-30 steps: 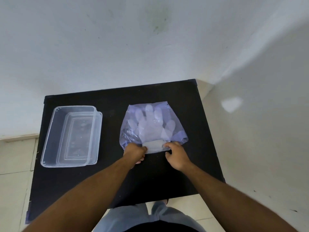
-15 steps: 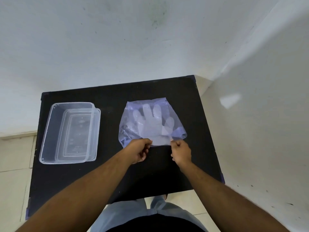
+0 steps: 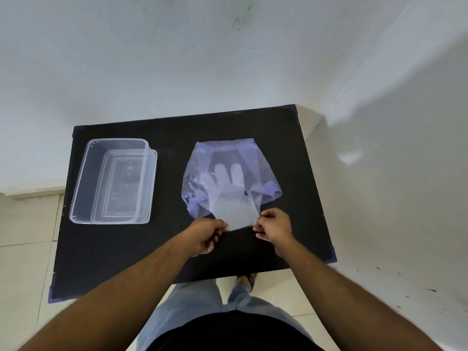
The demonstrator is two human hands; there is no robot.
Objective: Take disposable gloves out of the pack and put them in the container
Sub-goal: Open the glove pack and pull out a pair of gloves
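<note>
Gloves [image 3: 231, 211] are seen half drawn from a bluish translucent pack [image 3: 253, 160] lying on the right half of a black tabletop [image 3: 177, 138]. The cuff end is pinched at its two corners, the left hand [image 3: 206, 235] closed on the left corner with thumb against fingers, the right hand [image 3: 274, 228] closed likewise on the right corner, near the front edge. The glove fingers remain inside the pack, whose mouth is bunched around the palm.

The pull would best be kept slow, level and straight toward the front edge, with both corners drawn evenly, so that the thin film is not stretched or torn. The loose pack is held down by nothing and may be dragged along; a brief pause to free a hand and pin it may be needed.

One pack is counted, and one clear rectangular container [image 3: 88, 183], open, at the left side of the tabletop and well apart from the pack, with what may be its lid beneath it. How many gloves are layered in the stack cannot be told.
</note>
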